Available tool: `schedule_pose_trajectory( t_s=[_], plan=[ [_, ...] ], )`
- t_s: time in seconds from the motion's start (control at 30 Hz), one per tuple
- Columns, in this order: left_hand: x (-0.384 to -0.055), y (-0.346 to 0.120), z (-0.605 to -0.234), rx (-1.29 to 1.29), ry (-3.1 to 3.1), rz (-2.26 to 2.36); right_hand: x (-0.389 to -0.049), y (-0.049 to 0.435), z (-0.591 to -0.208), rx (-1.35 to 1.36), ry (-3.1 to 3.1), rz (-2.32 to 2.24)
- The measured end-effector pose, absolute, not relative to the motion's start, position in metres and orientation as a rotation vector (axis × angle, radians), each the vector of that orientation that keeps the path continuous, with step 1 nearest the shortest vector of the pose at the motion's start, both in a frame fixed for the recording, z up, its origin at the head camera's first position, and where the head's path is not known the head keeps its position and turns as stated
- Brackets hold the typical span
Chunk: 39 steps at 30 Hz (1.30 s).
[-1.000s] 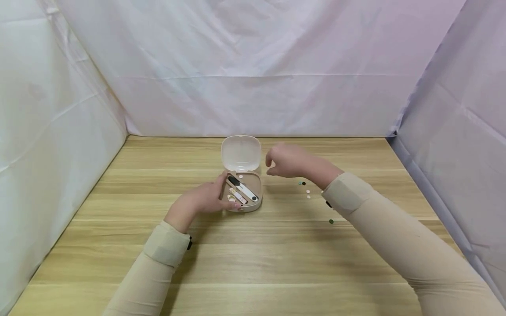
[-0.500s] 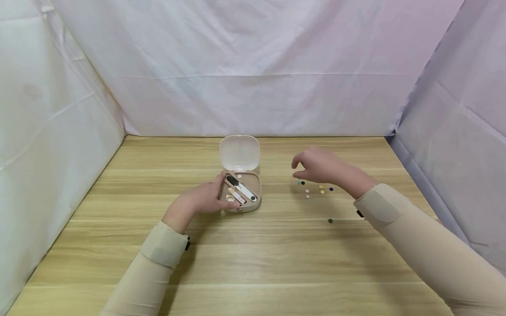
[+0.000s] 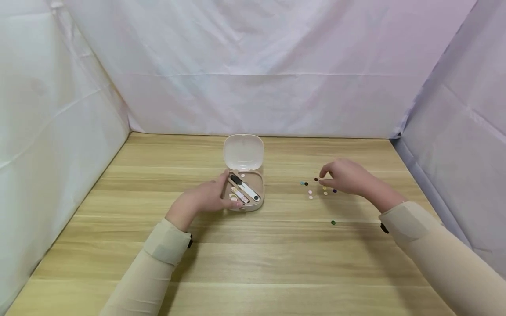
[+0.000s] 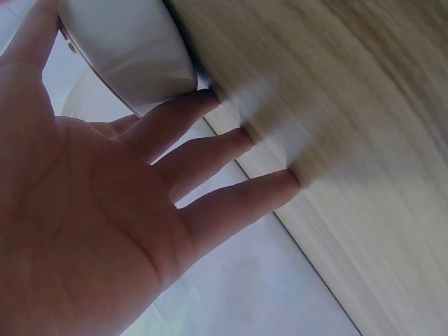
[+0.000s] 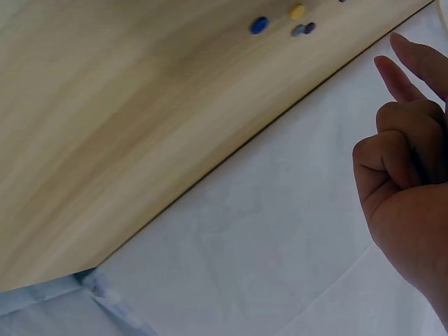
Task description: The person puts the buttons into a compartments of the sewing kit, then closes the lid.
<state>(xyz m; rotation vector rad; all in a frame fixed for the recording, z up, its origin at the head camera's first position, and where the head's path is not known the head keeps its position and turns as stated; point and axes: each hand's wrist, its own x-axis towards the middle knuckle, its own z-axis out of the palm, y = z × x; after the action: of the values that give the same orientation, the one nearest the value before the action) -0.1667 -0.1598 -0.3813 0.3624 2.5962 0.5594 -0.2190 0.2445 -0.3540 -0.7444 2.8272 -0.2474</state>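
Observation:
A small beige box (image 3: 258, 206) stands on the table in the head view, its white lid (image 3: 243, 151) raised. Inside lie a long black-and-white tool (image 3: 247, 188), a patterned piece (image 3: 239, 194), a ring-shaped item (image 3: 233, 197) and one white button (image 3: 243, 175). My left hand (image 3: 203, 196) holds the box at its left side, thumb at the front; in the left wrist view several fingertips rest on the table. My right hand (image 3: 348, 177) hovers over loose buttons, thumb and index finger apart with nothing visible between them, the other fingers curled in the right wrist view.
Loose buttons lie right of the box: a light blue one (image 3: 302, 183), pale pink ones (image 3: 310, 192), yellow ones (image 3: 325, 193), dark ones (image 3: 316, 179) and, nearer the front, a green one (image 3: 333, 222). White cloth (image 3: 253, 101) hangs behind the table and along both sides.
My right hand has moved right, away from the box, and down to the buttons, uncovering several of them. The left hand has stayed at the box.

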Motion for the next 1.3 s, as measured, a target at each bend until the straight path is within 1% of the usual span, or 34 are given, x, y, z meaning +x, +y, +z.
schedule_pose_trajectory(
  t_s=[0.37, 0.57, 0.93, 1.3],
  plan=[
    [-0.168, -0.159, -0.378, 0.359, 2.594, 0.550, -0.213, 0.267, -0.375, -0.671, 2.774, -0.267],
    [-0.170, -0.160, -0.380, 0.367, 2.594, 0.543, -0.214, 0.268, -0.385, -0.686, 2.784, -0.295],
    [-0.169, -0.158, -0.378, 0.358, 2.591, 0.537, -0.215, 0.267, -0.395, -0.613, 2.749, -0.326],
    [-0.170, -0.158, -0.379, 0.348, 2.583, 0.541, -0.217, 0.270, -0.401, -0.617, 2.763, -0.373]
  ],
)
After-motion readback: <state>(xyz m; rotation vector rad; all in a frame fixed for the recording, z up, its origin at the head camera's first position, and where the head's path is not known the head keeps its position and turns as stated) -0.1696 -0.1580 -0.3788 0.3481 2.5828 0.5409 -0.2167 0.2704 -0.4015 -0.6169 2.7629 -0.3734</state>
